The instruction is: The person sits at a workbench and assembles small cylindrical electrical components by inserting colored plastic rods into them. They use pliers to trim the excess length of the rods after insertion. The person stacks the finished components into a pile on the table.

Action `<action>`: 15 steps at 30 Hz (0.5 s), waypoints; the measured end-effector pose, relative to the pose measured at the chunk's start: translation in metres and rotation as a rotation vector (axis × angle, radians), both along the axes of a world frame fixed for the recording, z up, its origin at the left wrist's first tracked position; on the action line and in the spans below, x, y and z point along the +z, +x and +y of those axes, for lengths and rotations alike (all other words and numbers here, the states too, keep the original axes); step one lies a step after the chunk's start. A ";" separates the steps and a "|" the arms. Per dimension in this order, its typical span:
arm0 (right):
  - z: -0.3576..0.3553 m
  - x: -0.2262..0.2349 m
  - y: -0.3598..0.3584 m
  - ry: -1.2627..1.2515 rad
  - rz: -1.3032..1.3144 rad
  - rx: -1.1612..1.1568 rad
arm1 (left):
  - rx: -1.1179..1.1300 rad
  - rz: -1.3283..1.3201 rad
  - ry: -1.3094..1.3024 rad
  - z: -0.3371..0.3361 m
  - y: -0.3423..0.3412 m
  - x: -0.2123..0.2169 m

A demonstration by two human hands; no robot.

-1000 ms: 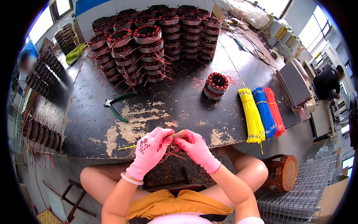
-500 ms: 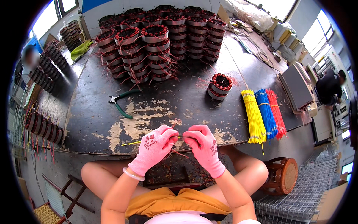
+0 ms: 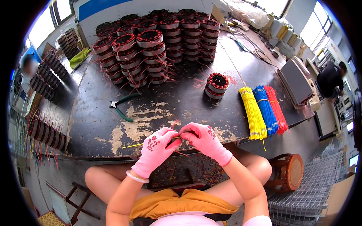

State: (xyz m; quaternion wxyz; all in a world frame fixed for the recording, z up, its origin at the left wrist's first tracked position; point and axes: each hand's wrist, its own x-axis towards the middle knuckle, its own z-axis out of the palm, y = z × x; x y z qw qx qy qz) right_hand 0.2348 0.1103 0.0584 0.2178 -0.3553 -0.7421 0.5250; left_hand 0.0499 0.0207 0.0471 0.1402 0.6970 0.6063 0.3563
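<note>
Both my hands wear pink gloves and meet over the table's near edge. My left hand (image 3: 156, 150) is closed, gripping a thin yellow wire (image 3: 132, 145) whose tail sticks out leftward over the tabletop. My right hand (image 3: 207, 142) pinches at the wire's other end, its fingertips touching those of my left. Thin reddish leads show above and below the fingers; what they belong to is hidden by the gloves. Beyond the hands lie green-handled cutters (image 3: 121, 107), jaws to the left. Farther right stands a short stack of wound motor stators (image 3: 217, 86).
Tall stacks of stators (image 3: 151, 56) fill the table's far side. Yellow (image 3: 252, 115), blue (image 3: 266, 109) and red wire bundles (image 3: 276, 109) lie at the right. A grey box-shaped device (image 3: 296, 83) stands beyond them. A wooden stool (image 3: 292, 171) is by my right knee; another person (image 3: 330, 81) stands far right.
My right hand has moved left, and its fingertips now meet my left hand's, covering the stretch of wire that showed between them. The whole view has shifted slightly.
</note>
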 end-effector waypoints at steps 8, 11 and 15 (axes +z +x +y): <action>0.015 -0.019 0.002 -0.545 0.095 -0.024 | -0.059 0.071 0.037 0.005 0.003 -0.009; -0.003 -0.005 0.014 0.121 -0.061 -0.054 | -0.045 0.053 0.021 0.003 -0.001 -0.009; -0.012 -0.020 0.016 0.857 -0.197 0.026 | -0.043 0.047 0.020 0.004 0.001 -0.011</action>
